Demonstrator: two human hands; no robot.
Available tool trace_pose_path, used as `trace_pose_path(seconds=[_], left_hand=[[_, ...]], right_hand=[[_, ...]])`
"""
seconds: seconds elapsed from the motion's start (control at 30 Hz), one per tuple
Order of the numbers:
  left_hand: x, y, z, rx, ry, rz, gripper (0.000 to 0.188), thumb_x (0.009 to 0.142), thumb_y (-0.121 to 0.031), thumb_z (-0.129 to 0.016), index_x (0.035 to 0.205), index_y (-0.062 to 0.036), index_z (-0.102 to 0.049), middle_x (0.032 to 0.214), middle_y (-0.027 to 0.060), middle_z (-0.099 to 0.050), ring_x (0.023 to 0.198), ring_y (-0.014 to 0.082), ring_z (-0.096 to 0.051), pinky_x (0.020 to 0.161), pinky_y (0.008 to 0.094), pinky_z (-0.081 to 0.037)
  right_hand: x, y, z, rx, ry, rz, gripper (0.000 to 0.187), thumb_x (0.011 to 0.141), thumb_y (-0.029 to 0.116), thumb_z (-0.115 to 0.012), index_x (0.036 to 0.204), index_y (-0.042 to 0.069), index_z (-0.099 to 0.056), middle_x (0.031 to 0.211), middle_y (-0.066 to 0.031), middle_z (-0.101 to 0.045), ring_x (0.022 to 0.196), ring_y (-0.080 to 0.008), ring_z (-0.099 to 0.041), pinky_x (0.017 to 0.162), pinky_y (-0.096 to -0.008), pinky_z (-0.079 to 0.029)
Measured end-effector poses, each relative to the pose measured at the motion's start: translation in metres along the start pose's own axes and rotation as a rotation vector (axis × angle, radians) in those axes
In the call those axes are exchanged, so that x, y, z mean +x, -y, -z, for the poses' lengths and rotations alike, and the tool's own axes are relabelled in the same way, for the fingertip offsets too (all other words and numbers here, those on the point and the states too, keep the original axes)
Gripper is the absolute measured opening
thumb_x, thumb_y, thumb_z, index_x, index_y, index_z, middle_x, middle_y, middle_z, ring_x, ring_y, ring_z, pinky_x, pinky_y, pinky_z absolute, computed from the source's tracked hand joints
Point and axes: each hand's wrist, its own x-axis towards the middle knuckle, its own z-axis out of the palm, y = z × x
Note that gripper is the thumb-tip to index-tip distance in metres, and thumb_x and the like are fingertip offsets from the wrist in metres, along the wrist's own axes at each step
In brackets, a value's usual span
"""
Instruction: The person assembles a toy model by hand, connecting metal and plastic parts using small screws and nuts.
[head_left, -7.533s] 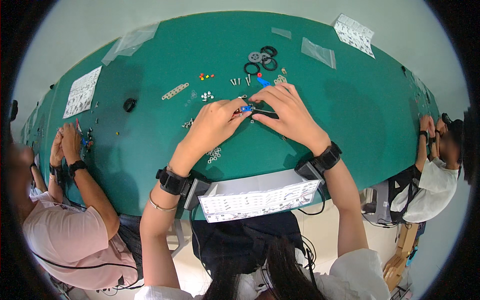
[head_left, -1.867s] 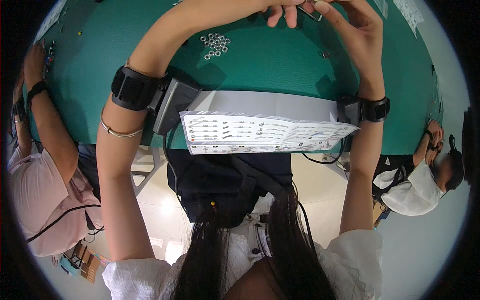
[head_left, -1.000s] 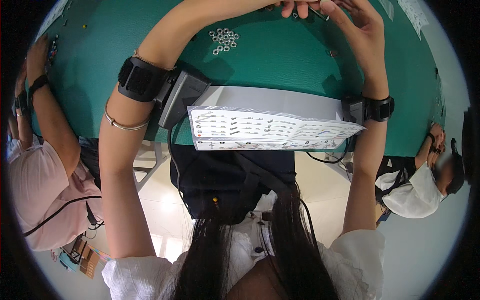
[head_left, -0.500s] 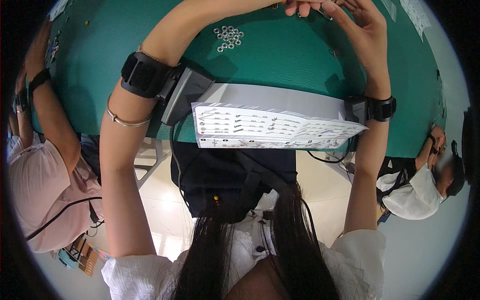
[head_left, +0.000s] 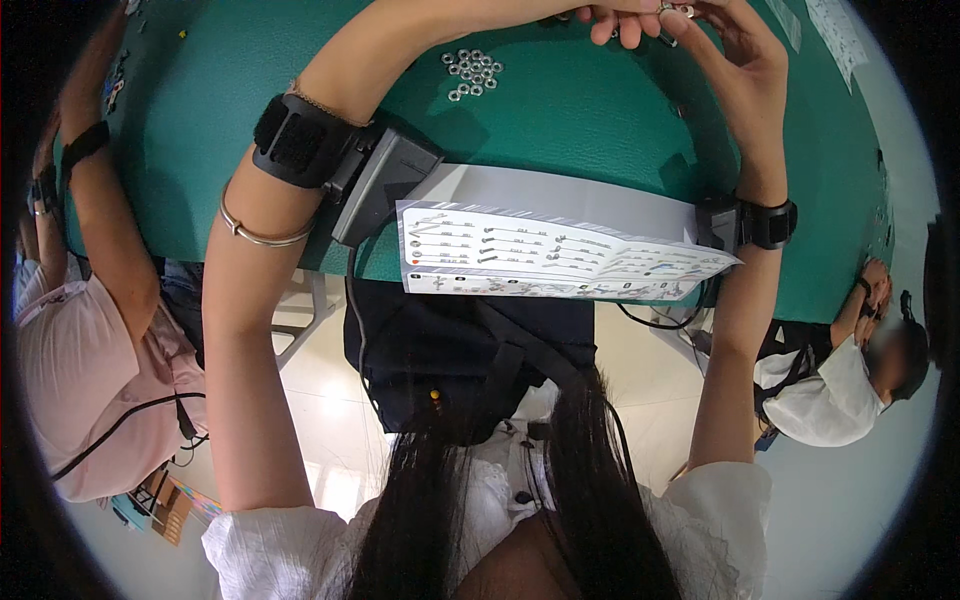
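Observation:
At the top edge, my left hand (head_left: 622, 22) and my right hand (head_left: 738, 45) meet with fingers curled together. Between their fingertips is a small shiny metal part (head_left: 677, 11), partly covered, its exact kind too small to make out. A short dark and silver piece (head_left: 668, 40) shows just below the fingers. The picture's edge cuts off part of both hands. On the green table, left of my hands, lies a loose cluster of silver hex nuts (head_left: 472, 72).
A folded printed instruction sheet (head_left: 550, 250) leans along the table's near edge between my forearms. Strapped wrist devices (head_left: 390, 180) with cables sit on both arms. Another person (head_left: 90, 350) is at the left, another (head_left: 830, 390) at the right. Small parts (head_left: 115, 85) lie far left.
My hands have shifted slightly right and down in the picture, still together. More of the metal part shows between the fingers. The nuts and sheet also appear slightly further right.

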Motion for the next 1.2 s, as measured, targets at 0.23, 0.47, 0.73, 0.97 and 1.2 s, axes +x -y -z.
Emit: trace_pose_path(seconds=[0.23,0.47,0.73,0.97,1.2], left_hand=[[0.000,0.002,0.001,0.027,0.017,-0.027,0.022,0.104,-0.016,-0.056,0.102,0.0023,-0.068,0.085,0.0050,-0.070,0.073,0.0087,-0.061,0.070,0.0202,-0.049],[0.002,0.004,0.000,-0.050,0.024,-0.003,0.020,0.105,-0.014,-0.054,0.102,0.0028,-0.066,0.086,0.0056,-0.069,0.074,0.0089,-0.060,0.071,0.0209,-0.048],[-0.006,-0.007,-0.003,-0.104,-0.030,0.072,0.018,0.103,-0.011,-0.053,0.106,0.0004,-0.067,0.083,0.0032,-0.066,0.068,0.0068,-0.053,0.064,0.0193,-0.043],[-0.013,-0.031,-0.007,0.039,-0.390,0.081,0.018,0.100,-0.010,-0.056,0.110,-0.0011,-0.068,0.079,0.0004,-0.062,0.068,0.0041,-0.050,0.062,0.0179,-0.038],[-0.010,-0.004,0.013,0.839,-0.482,-0.375,0.021,0.087,-0.010,-0.068,0.108,-0.0058,-0.067,0.097,0.0017,-0.065,0.091,0.0139,-0.058,0.077,0.0266,-0.046]], right_hand=[[0.001,0.001,0.002,0.027,0.019,-0.037,0.012,0.093,0.006,-0.071,0.104,0.002,-0.069,0.100,-0.0027,-0.066,0.093,-0.0098,-0.062,0.084,-0.0249,-0.050],[0.002,0.001,0.000,0.127,0.002,-0.063,0.013,0.094,0.007,-0.071,0.105,0.001,-0.070,0.099,-0.0030,-0.066,0.091,-0.0101,-0.062,0.083,-0.0253,-0.050],[0.000,-0.009,0.010,0.094,0.080,-0.019,0.024,0.094,0.000,-0.068,0.118,-0.003,-0.068,0.115,-0.0063,-0.068,0.100,-0.0125,-0.064,0.090,-0.0264,-0.050],[0.000,-0.010,0.005,0.092,-0.089,-0.102,0.021,0.093,0.011,-0.073,0.113,0.005,-0.074,0.102,0.0010,-0.071,0.085,-0.0053,-0.059,0.078,-0.0213,-0.048],[0.001,-0.011,0.003,0.011,-0.048,-0.173,0.016,0.093,0.011,-0.073,0.108,0.005,-0.074,0.095,0.0006,-0.071,0.086,-0.0058,-0.060,0.080,-0.0218,-0.048]])
